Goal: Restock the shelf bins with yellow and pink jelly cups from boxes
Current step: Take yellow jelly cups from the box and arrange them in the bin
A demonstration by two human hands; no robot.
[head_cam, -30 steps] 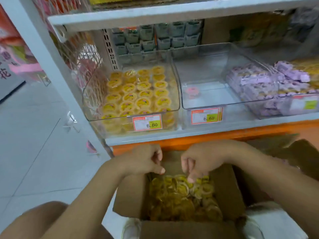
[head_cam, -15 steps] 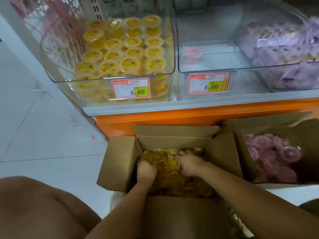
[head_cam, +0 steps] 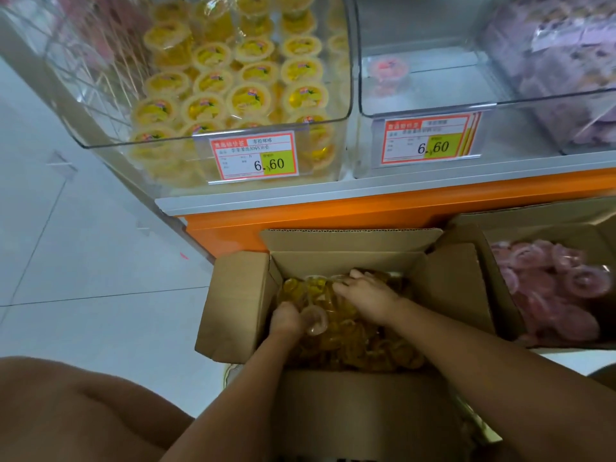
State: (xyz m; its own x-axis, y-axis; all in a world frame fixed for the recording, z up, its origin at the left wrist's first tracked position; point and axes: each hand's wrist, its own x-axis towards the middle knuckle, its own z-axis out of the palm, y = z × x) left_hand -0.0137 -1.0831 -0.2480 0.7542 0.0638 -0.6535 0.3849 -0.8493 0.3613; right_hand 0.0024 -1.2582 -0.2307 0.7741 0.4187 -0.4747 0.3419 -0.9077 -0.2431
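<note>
Two open boxes are sitting on the floor. In the left box (head_cam: 240, 301), the left hand (head_cam: 286, 320) is curling its fingers round one of the yellow jelly cups (head_cam: 316, 323). The right hand (head_cam: 366, 295) is lying spread on the heap, gripping nothing. Beyond the fingertips, three bins are standing: a yellow-filled bin (head_cam: 166, 145), a middle bin (head_cam: 433, 91) holding one pink cup (head_cam: 388, 69), and a purple-stocked bin (head_cam: 583, 135). Right of the fingers, the right box (head_cam: 546, 216) is holding pink jelly cups (head_cam: 560, 295).

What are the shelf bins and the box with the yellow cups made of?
Shelf bins: clear rigid plastic, glossy; the cups show through the walls and the rims glint. Box: brown corrugated cardboard, matt; the fluted edge shows on its back flap.
</note>
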